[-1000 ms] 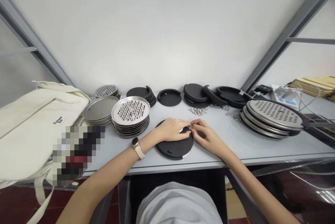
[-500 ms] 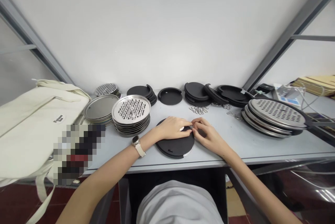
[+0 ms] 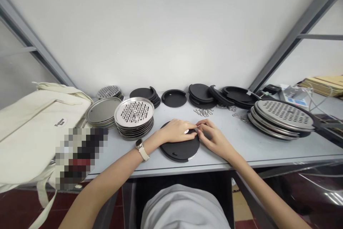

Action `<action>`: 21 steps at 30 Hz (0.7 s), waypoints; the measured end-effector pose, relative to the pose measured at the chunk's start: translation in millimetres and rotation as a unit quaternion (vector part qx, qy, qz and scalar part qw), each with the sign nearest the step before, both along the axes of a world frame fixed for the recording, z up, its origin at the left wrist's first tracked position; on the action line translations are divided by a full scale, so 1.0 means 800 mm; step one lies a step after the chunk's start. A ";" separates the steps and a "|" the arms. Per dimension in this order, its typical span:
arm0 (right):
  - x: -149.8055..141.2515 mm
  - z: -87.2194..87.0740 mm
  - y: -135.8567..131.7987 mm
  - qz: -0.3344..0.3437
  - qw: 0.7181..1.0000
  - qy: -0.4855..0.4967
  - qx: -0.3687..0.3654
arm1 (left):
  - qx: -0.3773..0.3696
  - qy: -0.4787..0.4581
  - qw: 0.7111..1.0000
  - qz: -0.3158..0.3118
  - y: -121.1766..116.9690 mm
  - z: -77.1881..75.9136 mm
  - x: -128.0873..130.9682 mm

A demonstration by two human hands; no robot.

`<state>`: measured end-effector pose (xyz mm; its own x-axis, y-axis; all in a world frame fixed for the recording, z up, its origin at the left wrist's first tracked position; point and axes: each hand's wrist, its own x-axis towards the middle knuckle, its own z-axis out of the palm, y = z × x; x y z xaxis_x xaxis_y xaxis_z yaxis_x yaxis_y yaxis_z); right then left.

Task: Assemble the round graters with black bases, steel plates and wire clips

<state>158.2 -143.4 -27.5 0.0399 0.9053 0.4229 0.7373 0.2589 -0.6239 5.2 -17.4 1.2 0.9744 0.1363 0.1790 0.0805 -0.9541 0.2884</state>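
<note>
A black round disc (image 3: pixel 180 147) lies near the table's front edge, with a thin silvery rim showing at its lower right. Across its top lies my left hand (image 3: pixel 179 130), holding it down, fingertips at the right rim. At that same rim my right hand (image 3: pixel 211 137) is closed in a pinch on a small shiny metal piece (image 3: pixel 197 127), mostly hidden by the fingertips of both hands. Several bent wire clips (image 3: pixel 203 112) lie beyond my hands. To the left is a stack of round metal grater plates (image 3: pixel 134 112).
Black round holders (image 3: pixel 174 98) line the back by the wall. On the right sits a pile of perforated metal plates (image 3: pixel 284 115); on the left are plain metal discs (image 3: pixel 103 110) and a cream bag (image 3: pixel 34 132). Grey metal posts (image 3: pixel 294 36) flank the table.
The fingers at the disc's right rim have shifted slightly, and a little more of the shiny metal piece shows. The disc and both hands stay in nearly the same place.
</note>
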 end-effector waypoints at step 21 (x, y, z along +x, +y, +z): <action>0.003 -0.004 0.002 0.013 0.999 -0.003 -0.043 | 0.028 0.008 0.999 0.021 -0.007 0.005 -0.002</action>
<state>161.0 -141.7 -30.6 0.0127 0.9388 0.3443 0.7349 0.2247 -0.6399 3.9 -23.3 5.5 0.9709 0.1664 0.1720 0.1243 -0.9647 0.2320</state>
